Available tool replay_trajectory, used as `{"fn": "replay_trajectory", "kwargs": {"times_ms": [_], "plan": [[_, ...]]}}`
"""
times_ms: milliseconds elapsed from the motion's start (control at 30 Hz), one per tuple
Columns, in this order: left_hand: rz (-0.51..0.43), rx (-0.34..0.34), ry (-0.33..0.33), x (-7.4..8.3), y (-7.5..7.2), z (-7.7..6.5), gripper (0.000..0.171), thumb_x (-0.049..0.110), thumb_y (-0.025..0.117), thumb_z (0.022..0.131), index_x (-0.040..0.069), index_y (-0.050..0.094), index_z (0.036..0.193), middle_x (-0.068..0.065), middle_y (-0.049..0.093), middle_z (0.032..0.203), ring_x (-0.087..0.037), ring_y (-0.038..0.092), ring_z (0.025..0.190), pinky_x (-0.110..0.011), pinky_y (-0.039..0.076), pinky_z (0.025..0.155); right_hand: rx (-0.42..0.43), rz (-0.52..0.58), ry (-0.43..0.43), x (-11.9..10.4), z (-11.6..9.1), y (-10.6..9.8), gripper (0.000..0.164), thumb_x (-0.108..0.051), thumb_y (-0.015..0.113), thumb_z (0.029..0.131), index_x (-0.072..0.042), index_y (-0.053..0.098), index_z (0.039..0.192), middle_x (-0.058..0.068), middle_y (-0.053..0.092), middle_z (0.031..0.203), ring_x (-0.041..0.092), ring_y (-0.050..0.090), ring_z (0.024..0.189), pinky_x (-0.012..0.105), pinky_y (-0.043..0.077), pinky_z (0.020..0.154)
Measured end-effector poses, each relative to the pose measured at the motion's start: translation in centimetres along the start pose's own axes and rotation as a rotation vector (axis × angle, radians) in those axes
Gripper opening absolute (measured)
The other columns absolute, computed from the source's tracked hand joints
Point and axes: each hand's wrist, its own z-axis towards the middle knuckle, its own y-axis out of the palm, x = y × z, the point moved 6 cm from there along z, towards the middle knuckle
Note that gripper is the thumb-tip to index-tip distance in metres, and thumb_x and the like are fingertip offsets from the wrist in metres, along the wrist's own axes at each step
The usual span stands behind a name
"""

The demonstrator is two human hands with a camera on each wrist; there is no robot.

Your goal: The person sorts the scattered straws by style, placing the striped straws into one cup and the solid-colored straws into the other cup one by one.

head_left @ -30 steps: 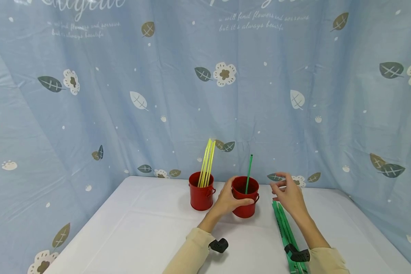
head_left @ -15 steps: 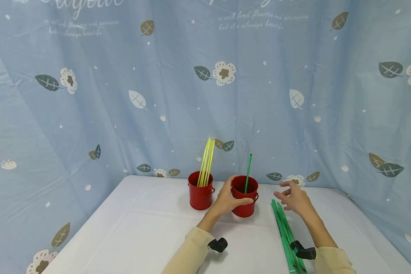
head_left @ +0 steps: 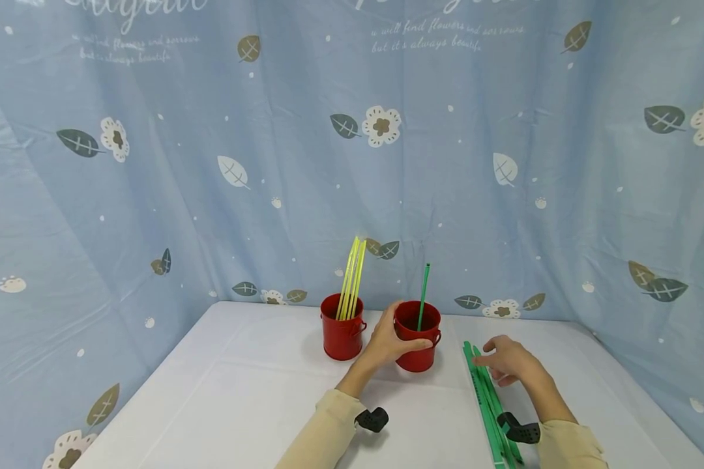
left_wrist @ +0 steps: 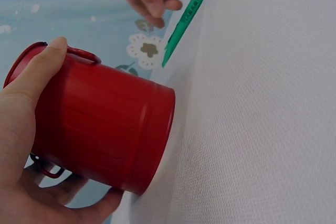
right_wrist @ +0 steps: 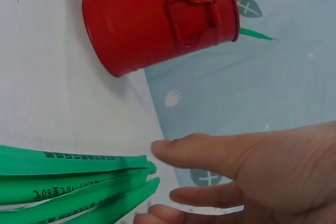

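Note:
My left hand point(head_left: 386, 342) grips a small red metal bucket point(head_left: 418, 361) with wire handles, its thumb near the rim and fingers round the far side. One slim green straw point(head_left: 425, 286) stands up from inside that bucket. To the right, my right hand point(head_left: 509, 361) hovers at the far ends of several green wrapped straws point(head_left: 488, 404) lying on the table. In the right wrist view, the thumb and fingers are parted just off the ends of the printed green straws point(right_wrist: 79, 182), with nothing between them.
A second red bucket point(head_left: 341, 342) stands left of the held one, with several yellow straws point(head_left: 352, 280) leaning in it. The white table point(head_left: 240, 391) ends at a blue leaf-and-flower curtain point(head_left: 293, 163) behind both buckets.
My right hand has moved right from beside the bucket, then down to the far ends of the green straws. The left hand has stayed on the bucket.

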Motion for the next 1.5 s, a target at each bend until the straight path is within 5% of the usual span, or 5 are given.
{"fn": "replay_trajectory", "kwargs": {"times_ms": [267, 967, 1500], "plan": [[-0.002, -0.005, -0.010, -0.2, 0.1, 0.0, 0.090, 0.042, 0.082, 0.077, 0.024, 0.031, 0.149, 0.005, 0.046, 0.144, -0.014, 0.043, 0.131, -0.032, 0.056, 0.090, -0.061, 0.003, 0.042, 0.9, 0.1, 1.0, 0.055, -0.017, 0.075, 0.083, 0.016, 0.050, 0.119, 0.012, 0.060, 0.077, 0.019, 0.062, 0.063, 0.032, 0.058, 0.058], [-0.011, -0.005, -0.010, -0.3, 0.0, -0.1, 0.091, 0.041, 0.082, 0.077, 0.023, 0.030, 0.149, 0.007, 0.046, 0.143, -0.013, 0.043, 0.130, -0.032, 0.056, 0.091, -0.055, 0.014, 0.031, 0.7, 0.1, 1.4, 0.032, -0.010, 0.075, 0.081, 0.007, 0.058, 0.103, 0.011, 0.062, 0.073, 0.019, 0.064, 0.063, 0.033, 0.058, 0.058], [-0.006, -0.003, -0.014, -0.3, 0.1, 0.0, 0.092, 0.042, 0.082, 0.077, 0.022, 0.029, 0.150, 0.007, 0.046, 0.143, -0.014, 0.043, 0.131, -0.033, 0.056, 0.091, -0.038, 0.015, 0.002, -0.2, -0.6, 0.6, 0.036, -0.010, 0.071, 0.085, 0.008, 0.056, 0.111, 0.011, 0.066, 0.078, 0.017, 0.065, 0.059, 0.031, 0.057, 0.055]]}}
